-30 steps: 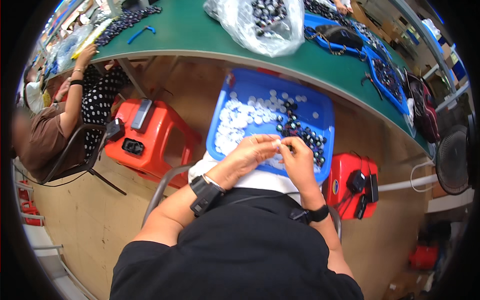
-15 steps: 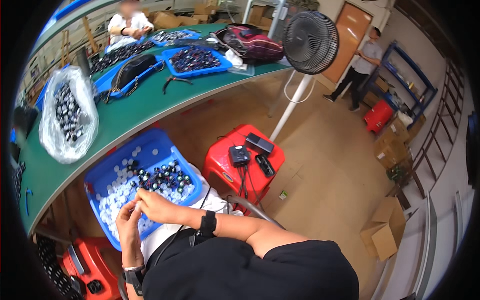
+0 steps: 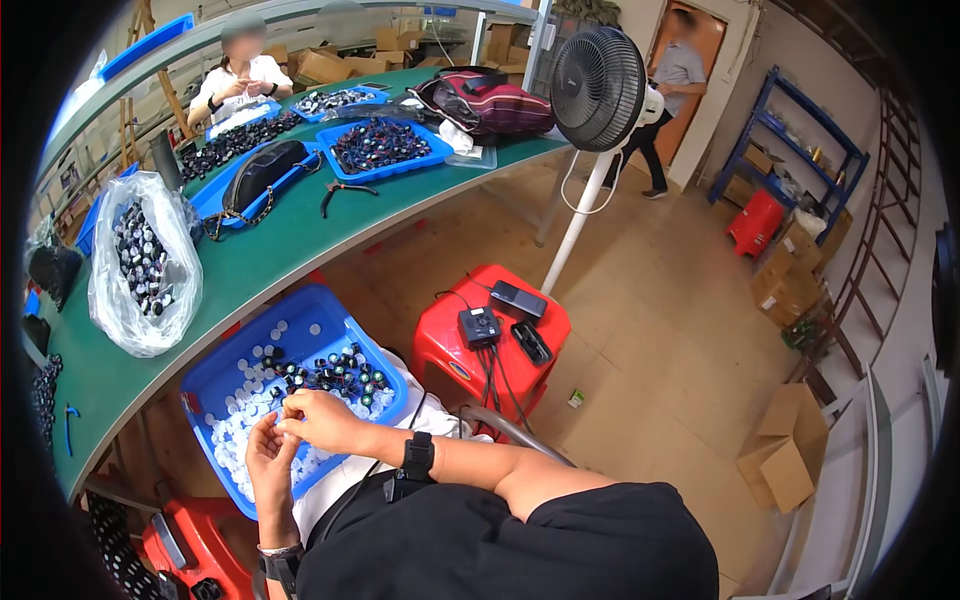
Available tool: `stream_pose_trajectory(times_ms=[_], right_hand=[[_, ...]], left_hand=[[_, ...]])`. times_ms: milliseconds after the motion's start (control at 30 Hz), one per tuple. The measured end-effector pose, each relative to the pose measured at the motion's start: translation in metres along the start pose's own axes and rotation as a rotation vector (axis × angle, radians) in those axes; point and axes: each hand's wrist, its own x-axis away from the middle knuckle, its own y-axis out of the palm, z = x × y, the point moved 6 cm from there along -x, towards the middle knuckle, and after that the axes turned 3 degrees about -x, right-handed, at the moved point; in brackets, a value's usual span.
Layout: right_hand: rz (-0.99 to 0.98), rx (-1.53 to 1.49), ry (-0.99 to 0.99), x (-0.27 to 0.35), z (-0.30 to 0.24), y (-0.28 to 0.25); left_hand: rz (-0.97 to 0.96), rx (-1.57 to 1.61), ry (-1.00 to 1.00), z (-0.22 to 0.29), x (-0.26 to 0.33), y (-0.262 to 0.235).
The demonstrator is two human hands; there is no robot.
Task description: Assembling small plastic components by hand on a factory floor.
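A blue tray [image 3: 212, 362] lies on my lap, tilted, with white discs [image 3: 232, 432] over its lower part and small black round parts with wires [image 3: 350, 372] heaped toward its right. Over its near edge my two hands meet, fingertips together. My left hand [image 3: 268, 462] points upward with thumb and fingers pinched. From the right, my right hand [image 3: 318, 418] reaches across, its fingers also closed at the same spot. A small whitish piece seems to sit between the fingertips; the fingers hide most of it, so its kind cannot be made out.
On the green table [image 3: 290, 235] are a plastic bag of black-and-white parts [image 3: 145, 260], pliers [image 3: 345, 192], a tray of wired parts [image 3: 440, 150] and a backpack [image 3: 490, 103]. A red stool [image 3: 450, 345] with small electronics and a fan [image 3: 600, 90] stand right. One person sits across the table.
My hands stay together over the tray, fingers shifting slightly. The view has tilted a little. The person at the back right has walked left toward the door.
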Motion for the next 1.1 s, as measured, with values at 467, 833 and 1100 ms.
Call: stream_pose_trajectory(times_ms=[467, 833, 1100], right_hand=[[0.181, 0.243, -0.405, 0.003, -0.029, -0.009], [-0.009, -0.212, -0.087, 0.0, -0.028, -0.007], [0.005, -0.277, 0.048, 0.0, 0.003, -0.002]], left_hand=[[-0.104, 0.565, -0.236, -0.008, 0.012, 0.01], [-0.145, 0.779, -0.335, -0.011, 0.017, 0.01], [-0.097, 0.733, -0.371, -0.012, 0.018, 0.01]])
